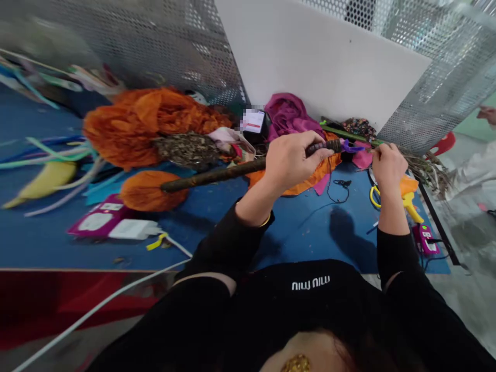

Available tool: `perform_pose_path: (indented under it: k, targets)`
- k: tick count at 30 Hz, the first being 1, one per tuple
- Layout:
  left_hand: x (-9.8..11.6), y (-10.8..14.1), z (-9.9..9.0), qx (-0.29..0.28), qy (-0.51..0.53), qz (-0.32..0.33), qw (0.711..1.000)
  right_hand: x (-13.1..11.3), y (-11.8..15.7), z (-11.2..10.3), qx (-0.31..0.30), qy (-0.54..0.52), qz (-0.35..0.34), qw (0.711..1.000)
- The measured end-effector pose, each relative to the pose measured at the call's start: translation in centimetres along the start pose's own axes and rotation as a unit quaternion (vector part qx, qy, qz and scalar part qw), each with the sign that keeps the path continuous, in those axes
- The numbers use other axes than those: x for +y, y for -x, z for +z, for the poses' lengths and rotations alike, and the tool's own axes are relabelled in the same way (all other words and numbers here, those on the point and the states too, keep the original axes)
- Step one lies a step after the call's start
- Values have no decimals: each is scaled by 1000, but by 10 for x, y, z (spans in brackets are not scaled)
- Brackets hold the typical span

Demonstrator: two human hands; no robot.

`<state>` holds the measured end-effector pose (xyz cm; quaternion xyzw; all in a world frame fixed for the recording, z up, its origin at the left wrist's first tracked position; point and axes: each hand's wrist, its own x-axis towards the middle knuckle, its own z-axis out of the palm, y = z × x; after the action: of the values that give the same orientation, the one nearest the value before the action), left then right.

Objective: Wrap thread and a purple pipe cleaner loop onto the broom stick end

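My left hand (292,157) is closed round a long brown stick (220,175) near its right end. The stick slants over the blue table, its left end at a round orange fabric piece (149,191). Dark cord is wound round the stick beside my fingers, and a purple strip (352,148) shows at its right tip. My right hand (387,163) is pinched just right of that strip; what its fingertips hold is too small to make out. A thin dark cord (337,200) hangs below the stick onto the table.
Orange fabric (155,113) and magenta fabric (287,116) lie at the back, with a phone (253,124) between. A yellow-handled tool (411,206) is by my right wrist. Purple power strips (98,219) and a white cable (116,293) are nearby. Another person's hand (487,114) shows far right.
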<state>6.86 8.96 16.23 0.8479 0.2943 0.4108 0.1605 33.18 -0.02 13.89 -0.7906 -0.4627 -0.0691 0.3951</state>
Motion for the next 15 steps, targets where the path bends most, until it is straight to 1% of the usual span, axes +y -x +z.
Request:
perform_pose_path:
  k: [1,3,5,6,7,8,10,11,12,13,14,15]
  targets:
    - [-1,0,0,-1,0,3,1000,-6,4,7,-24,-71,-27,997]
    - [-1,1,0,5,-1,8,1000,-20,16,22,-106,-189,-73,974]
    - [-1,4,2,14,-6,10,1000,-36,31,37,-191,-328,-97,920]
    - [-1,5,3,14,-8,11,1000,-43,38,42,-225,-377,-100,893]
    - [-1,6,4,10,-11,12,1000,-50,44,47,-248,-407,-99,874]
    - [-1,7,6,6,-14,12,1000,-55,50,49,-269,-417,-97,863]
    - [-2,7,8,0,-21,9,1000,-62,58,47,-299,-411,-104,855]
    - [-3,7,9,-1,-25,5,1000,-64,61,43,-293,-402,-117,860]
    - [-4,6,9,-3,-29,0,1000,-64,63,38,-263,-388,-138,872]
    - [-5,5,9,-5,-31,-6,999,-64,66,33,-206,-373,-164,890]
    - [-6,4,10,-10,-31,-12,999,-64,68,28,-131,-358,-189,905]
    - [-7,3,10,-16,-31,-19,999,-62,71,24,-64,-347,-210,912]
